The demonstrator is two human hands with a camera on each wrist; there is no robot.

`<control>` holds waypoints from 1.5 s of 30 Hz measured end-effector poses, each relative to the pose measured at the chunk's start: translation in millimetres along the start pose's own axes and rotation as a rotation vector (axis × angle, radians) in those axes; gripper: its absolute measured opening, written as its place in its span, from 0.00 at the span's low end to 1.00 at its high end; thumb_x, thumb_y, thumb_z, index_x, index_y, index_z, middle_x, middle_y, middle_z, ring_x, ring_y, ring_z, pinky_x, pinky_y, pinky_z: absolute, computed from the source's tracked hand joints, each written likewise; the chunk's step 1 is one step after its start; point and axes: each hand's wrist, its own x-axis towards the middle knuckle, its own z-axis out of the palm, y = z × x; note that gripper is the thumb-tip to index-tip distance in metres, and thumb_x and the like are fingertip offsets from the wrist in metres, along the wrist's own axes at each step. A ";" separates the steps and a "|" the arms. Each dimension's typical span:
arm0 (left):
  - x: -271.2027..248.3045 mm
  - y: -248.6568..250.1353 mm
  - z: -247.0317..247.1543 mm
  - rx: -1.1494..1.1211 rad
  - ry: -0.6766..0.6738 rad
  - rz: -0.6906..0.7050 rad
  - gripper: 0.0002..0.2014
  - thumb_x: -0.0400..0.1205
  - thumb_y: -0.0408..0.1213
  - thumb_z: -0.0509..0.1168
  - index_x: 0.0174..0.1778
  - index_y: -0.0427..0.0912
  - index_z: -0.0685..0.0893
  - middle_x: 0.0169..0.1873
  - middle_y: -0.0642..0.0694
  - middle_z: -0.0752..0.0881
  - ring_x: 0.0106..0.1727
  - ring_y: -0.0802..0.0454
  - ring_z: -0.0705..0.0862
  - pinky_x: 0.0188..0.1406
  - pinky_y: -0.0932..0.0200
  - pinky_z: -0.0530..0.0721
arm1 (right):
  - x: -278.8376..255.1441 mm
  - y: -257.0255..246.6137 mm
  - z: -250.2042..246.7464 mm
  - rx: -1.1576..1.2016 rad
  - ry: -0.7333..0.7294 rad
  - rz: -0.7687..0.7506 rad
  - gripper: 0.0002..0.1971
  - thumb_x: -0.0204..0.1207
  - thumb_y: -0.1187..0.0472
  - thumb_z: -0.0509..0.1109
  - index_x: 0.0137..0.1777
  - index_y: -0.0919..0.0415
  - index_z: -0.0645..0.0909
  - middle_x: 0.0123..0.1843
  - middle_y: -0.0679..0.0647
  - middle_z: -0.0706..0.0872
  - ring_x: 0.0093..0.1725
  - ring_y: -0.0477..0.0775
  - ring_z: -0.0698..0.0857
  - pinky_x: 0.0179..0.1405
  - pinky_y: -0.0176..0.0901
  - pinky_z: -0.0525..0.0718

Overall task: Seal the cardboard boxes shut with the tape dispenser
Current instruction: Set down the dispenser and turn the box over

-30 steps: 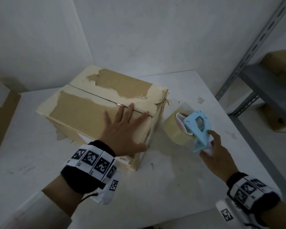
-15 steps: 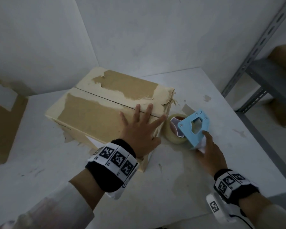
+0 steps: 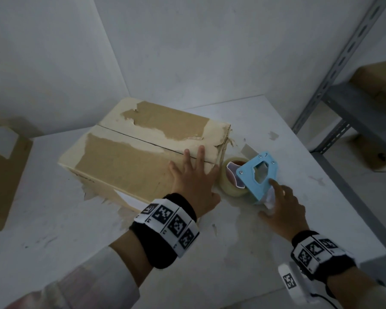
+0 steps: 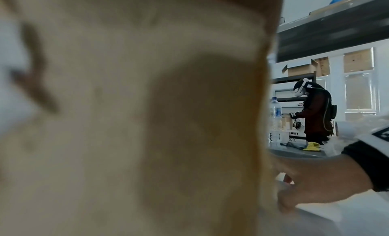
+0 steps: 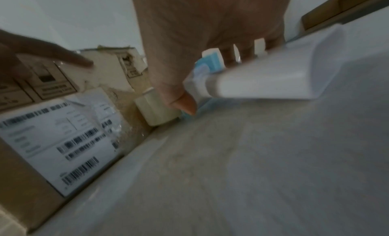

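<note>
Two hands at work on a white table (image 3: 243,259). L hand (image 3: 194,179) lies flat on top of the cardboard box (image 3: 129,152), fingers straight and spread, tips at the seam between the 2 top flaps near the box's right end. Flaps are down, seam bare, top paper torn in big patches. Shipping label (image 5: 61,139) w/ barcodes on the box's near side.

R hand (image 3: 281,208) holds the tape dispenser (image 3: 257,175) by its white handle (image 5: 263,78): fingers curled over it, thumb under, index finger stretched up onto the blue frame. Dispenser sits low at the table, tape roll (image 3: 231,181) just beside the box's right end; whether roll touches box, can't tell. Small tape scrap (image 3: 247,150) stuck on the table behind it.

Another brown box (image 3: 2,175) far left, metal shelf (image 3: 352,103) w/ boxes at right. L wrist view mostly blurred cardboard; another person (image 4: 315,113) stands at a bench in the background.
</note>
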 end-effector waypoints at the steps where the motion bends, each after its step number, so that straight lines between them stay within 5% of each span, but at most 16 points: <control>1: -0.4 0.6 -0.1 0.001 -0.015 0.001 0.29 0.80 0.56 0.53 0.77 0.53 0.58 0.80 0.36 0.32 0.79 0.27 0.37 0.71 0.22 0.50 | -2.2 -2.2 -5.1 -0.015 0.045 -0.008 0.45 0.65 0.49 0.75 0.78 0.55 0.55 0.75 0.64 0.65 0.67 0.69 0.73 0.62 0.65 0.74; 4: -1.4 -0.1 -0.1 -0.050 -0.031 0.031 0.24 0.80 0.57 0.55 0.70 0.54 0.72 0.80 0.40 0.30 0.78 0.26 0.33 0.71 0.21 0.45 | -6.8 -12.6 -20.7 0.052 0.254 -0.123 0.41 0.60 0.41 0.67 0.72 0.59 0.63 0.74 0.69 0.68 0.66 0.74 0.74 0.61 0.69 0.73; 9: -8.3 -37.6 -4.3 -0.304 0.088 0.126 0.28 0.81 0.54 0.55 0.78 0.65 0.55 0.81 0.49 0.32 0.82 0.43 0.36 0.75 0.28 0.40 | 5.3 -68.2 -46.2 0.274 0.313 -0.297 0.39 0.62 0.37 0.56 0.68 0.64 0.71 0.74 0.63 0.70 0.72 0.64 0.70 0.69 0.63 0.66; 14: -12.1 -107.7 -6.1 -0.392 0.185 -0.170 0.31 0.83 0.56 0.50 0.80 0.59 0.46 0.82 0.50 0.38 0.83 0.47 0.38 0.76 0.31 0.41 | 13.8 -136.5 -35.8 0.447 0.204 -0.517 0.37 0.70 0.35 0.53 0.74 0.60 0.64 0.79 0.62 0.65 0.78 0.62 0.65 0.73 0.66 0.68; 17: -7.8 -148.6 -4.6 -0.398 0.146 -0.343 0.33 0.82 0.59 0.49 0.81 0.57 0.44 0.82 0.50 0.39 0.83 0.46 0.38 0.76 0.31 0.40 | 13.9 -170.8 -26.9 0.373 0.121 -0.580 0.39 0.69 0.35 0.46 0.75 0.59 0.64 0.83 0.57 0.56 0.82 0.56 0.51 0.79 0.51 0.47; 21: 1.0 -189.3 8.0 -0.310 0.035 -0.349 0.34 0.80 0.63 0.45 0.80 0.57 0.43 0.82 0.53 0.40 0.83 0.47 0.38 0.76 0.30 0.39 | 21.3 -185.1 -25.7 -0.010 0.027 -0.668 0.53 0.61 0.24 0.22 0.79 0.55 0.58 0.84 0.51 0.54 0.83 0.53 0.44 0.75 0.53 0.28; 24: 6.1 -211.5 17.7 -0.283 0.027 -0.340 0.36 0.79 0.66 0.43 0.81 0.56 0.42 0.82 0.56 0.40 0.83 0.52 0.40 0.78 0.33 0.42 | 23.5 -177.8 -30.0 -0.221 -0.014 -0.712 0.54 0.59 0.27 0.15 0.80 0.53 0.53 0.84 0.49 0.52 0.83 0.47 0.45 0.77 0.57 0.32; 29: 11.3 -236.6 21.3 -0.369 0.145 -0.419 0.37 0.80 0.63 0.46 0.82 0.48 0.46 0.83 0.52 0.46 0.83 0.50 0.49 0.79 0.43 0.55 | 11.3 -147.1 -34.5 -0.253 -0.005 -0.717 0.39 0.77 0.32 0.36 0.78 0.61 0.56 0.81 0.54 0.59 0.80 0.47 0.53 0.78 0.51 0.44; 32: 16.4 -247.4 18.7 -0.449 0.140 -0.484 0.36 0.81 0.62 0.48 0.81 0.46 0.49 0.82 0.45 0.54 0.81 0.44 0.58 0.76 0.43 0.61 | 3.0 -134.4 -44.5 -0.278 -0.017 -0.694 0.39 0.78 0.32 0.36 0.78 0.60 0.57 0.79 0.51 0.59 0.79 0.44 0.52 0.77 0.44 0.37; 38: 23.7 -258.9 21.0 -0.528 0.171 -0.509 0.30 0.81 0.60 0.50 0.71 0.41 0.68 0.73 0.40 0.72 0.70 0.38 0.73 0.67 0.42 0.69 | 42.7 -168.5 -60.6 -0.299 0.026 -0.725 0.46 0.73 0.29 0.30 0.76 0.62 0.65 0.78 0.57 0.69 0.78 0.65 0.65 0.75 0.46 0.44; 41: 22.9 -258.0 19.8 -0.419 0.215 -0.550 0.31 0.81 0.60 0.48 0.76 0.46 0.62 0.79 0.45 0.63 0.78 0.43 0.63 0.74 0.37 0.59 | 74.4 -186.4 -64.2 -0.208 -0.054 -0.509 0.57 0.56 0.19 0.30 0.78 0.56 0.58 0.82 0.55 0.58 0.81 0.62 0.55 0.78 0.53 0.49; 45: 2.8 -227.0 18.6 -0.374 0.241 -0.580 0.36 0.79 0.64 0.46 0.81 0.49 0.49 0.83 0.48 0.45 0.83 0.44 0.43 0.76 0.29 0.43 | 79.8 -195.1 -56.7 -0.220 0.091 -0.425 0.47 0.60 0.27 0.37 0.75 0.54 0.63 0.69 0.57 0.74 0.67 0.62 0.73 0.68 0.55 0.67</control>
